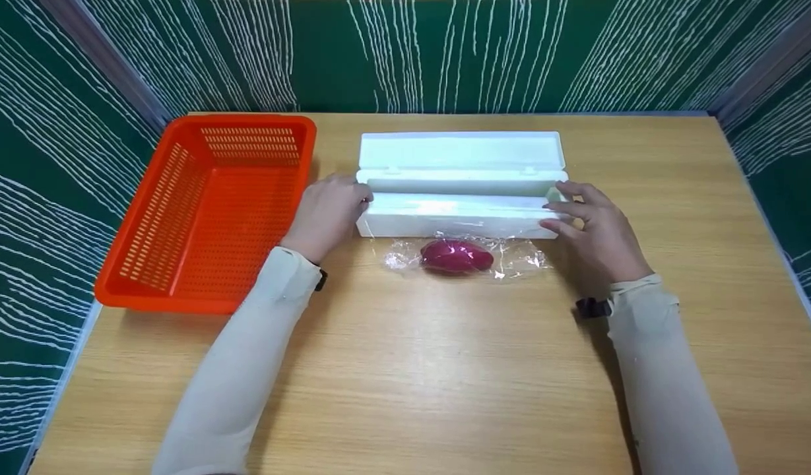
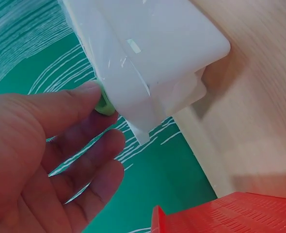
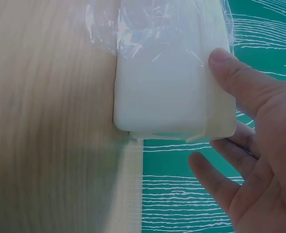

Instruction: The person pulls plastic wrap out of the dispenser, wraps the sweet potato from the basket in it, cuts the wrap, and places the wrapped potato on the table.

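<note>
A long white cling film box (image 1: 458, 225) stands on the table with its lid (image 1: 461, 150) tipped back and a film roll (image 1: 458, 203) inside. My left hand (image 1: 330, 212) is at the box's left end. There its thumb and forefinger pinch a small green tab (image 2: 105, 104) at the edge, the other fingers loosely bent. With the thumb on the front rim and fingers about the end, my right hand (image 1: 593, 227) grips the box's right end. Clear film (image 1: 520, 257) hangs down the front and spreads over a magenta, oval, fruit-like item (image 1: 456, 256).
An orange-red plastic basket (image 1: 207, 305) with slotted walls stands left of the box, close to my left forearm. The wooden table (image 1: 438, 389) reaches a green wall (image 1: 326, 59) with white streaks behind the box.
</note>
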A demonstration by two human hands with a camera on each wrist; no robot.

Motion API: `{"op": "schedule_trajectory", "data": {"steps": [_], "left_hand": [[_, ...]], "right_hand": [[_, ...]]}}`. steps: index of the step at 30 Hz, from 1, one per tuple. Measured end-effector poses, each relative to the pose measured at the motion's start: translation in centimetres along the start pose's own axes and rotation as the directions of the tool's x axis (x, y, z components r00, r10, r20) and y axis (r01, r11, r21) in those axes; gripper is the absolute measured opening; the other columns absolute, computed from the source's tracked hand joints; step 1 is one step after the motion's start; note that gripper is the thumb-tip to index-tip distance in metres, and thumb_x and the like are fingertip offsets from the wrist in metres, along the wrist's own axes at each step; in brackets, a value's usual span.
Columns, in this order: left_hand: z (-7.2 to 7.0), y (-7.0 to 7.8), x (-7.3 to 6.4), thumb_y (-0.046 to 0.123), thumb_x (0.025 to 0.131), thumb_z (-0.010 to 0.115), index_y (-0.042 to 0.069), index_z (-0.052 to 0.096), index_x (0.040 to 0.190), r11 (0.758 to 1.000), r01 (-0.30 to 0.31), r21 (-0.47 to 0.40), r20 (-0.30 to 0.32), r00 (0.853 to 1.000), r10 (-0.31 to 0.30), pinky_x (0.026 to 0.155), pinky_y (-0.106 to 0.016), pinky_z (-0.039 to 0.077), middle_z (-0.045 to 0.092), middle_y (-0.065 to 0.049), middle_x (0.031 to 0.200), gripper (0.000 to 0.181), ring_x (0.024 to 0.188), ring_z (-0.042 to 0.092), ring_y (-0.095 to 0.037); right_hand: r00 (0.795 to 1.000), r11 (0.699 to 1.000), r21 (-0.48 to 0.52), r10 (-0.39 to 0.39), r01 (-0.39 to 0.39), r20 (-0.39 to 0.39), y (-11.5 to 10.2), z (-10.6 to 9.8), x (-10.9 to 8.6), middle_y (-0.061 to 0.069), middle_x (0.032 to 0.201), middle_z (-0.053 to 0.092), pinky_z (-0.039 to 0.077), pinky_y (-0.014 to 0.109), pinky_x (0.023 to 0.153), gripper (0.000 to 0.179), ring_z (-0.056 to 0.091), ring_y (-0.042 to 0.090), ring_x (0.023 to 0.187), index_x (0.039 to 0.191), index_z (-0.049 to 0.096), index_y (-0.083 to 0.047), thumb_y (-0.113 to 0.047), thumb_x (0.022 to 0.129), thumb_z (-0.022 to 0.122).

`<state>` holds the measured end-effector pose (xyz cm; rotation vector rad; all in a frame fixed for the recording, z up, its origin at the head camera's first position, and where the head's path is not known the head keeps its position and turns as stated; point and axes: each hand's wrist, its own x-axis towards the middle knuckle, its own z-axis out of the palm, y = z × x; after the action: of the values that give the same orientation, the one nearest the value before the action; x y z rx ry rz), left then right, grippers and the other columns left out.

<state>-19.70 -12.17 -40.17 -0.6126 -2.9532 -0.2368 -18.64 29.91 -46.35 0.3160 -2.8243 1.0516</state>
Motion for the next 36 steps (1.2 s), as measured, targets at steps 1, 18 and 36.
{"op": "schedule_trajectory", "data": {"steps": [1, 18, 36], "left_hand": [[0.0, 0.1, 0.0, 0.013, 0.100, 0.068, 0.012, 0.079, 0.113, 1.000, -0.002, 0.006, -0.003, 1.000, 0.002, 0.083, -0.037, 0.054, 0.075, -0.009, 0.106, 0.017, 0.087, 0.059, -0.026], [-1.1, 0.8, -0.3, 0.015, 0.100, 0.067, 0.011, 0.074, 0.123, 0.997, 0.043, -0.062, -0.056, 0.997, -0.047, 0.088, -0.043, 0.055, 0.073, -0.012, 0.118, 0.025, 0.098, 0.063, -0.030], [-2.0, 2.6, -2.2, 0.022, 0.103, 0.062, 0.013, 0.069, 0.131, 0.984, 0.035, -0.175, -0.199, 0.977, -0.070, 0.096, -0.039, 0.054, 0.067, -0.009, 0.122, 0.030, 0.107, 0.059, -0.025]], "right_hand": [[1.000, 1.000, -0.001, -0.003, 0.003, -0.001, 0.0, 0.0, 0.0, 0.004, 0.155, 0.050, 0.037, 0.054, 0.117, 0.041, 0.044, 0.034, 0.144, 0.127, 0.075, -0.010, -0.031, 0.092, 0.078], [0.999, 0.999, -0.034, -0.022, 0.023, 0.025, -0.5, -0.3, -0.3, 0.007, 0.158, 0.045, 0.034, 0.057, 0.118, 0.049, 0.039, 0.037, 0.147, 0.135, 0.069, -0.009, -0.035, 0.094, 0.076], [0.996, 0.998, -0.045, -0.038, 0.041, 0.081, -1.3, -1.3, -0.6, 0.011, 0.154, 0.048, 0.034, 0.063, 0.115, 0.054, 0.043, 0.041, 0.142, 0.140, 0.063, -0.011, -0.039, 0.095, 0.075]]}}
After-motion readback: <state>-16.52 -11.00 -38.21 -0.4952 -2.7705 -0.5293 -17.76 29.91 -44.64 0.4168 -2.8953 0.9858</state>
